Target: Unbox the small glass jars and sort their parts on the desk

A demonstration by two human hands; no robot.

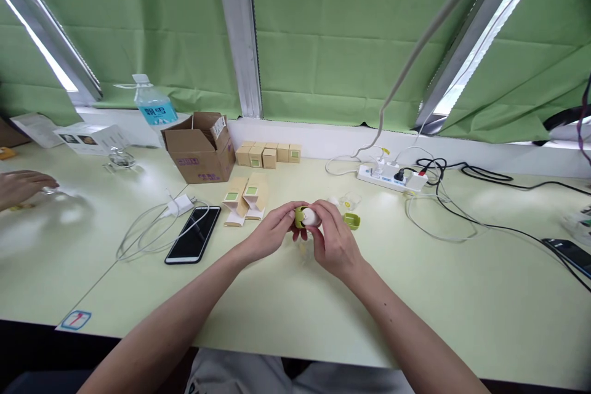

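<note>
My left hand [276,226] is closed around a small green plastic case [300,217]. My right hand [336,239] grips a white, rounded piece [310,217] that sits at the open side of the case; whether it is fully inside, I cannot tell. Just beyond my right hand, a green shell-like part [351,221] lies on the table. Clear plastic pieces [349,201] rest behind it. To the left of my hands are two opened small cartons [234,198] with green labels. Something pale below my hands is too blurred to name.
A cardboard box [199,154] and several small tan boxes [268,154] stand at the back. A phone [194,235] and white cable [143,237] lie left. A power strip [392,178] with black cords is back right. Another person's hand [25,188] shows at far left.
</note>
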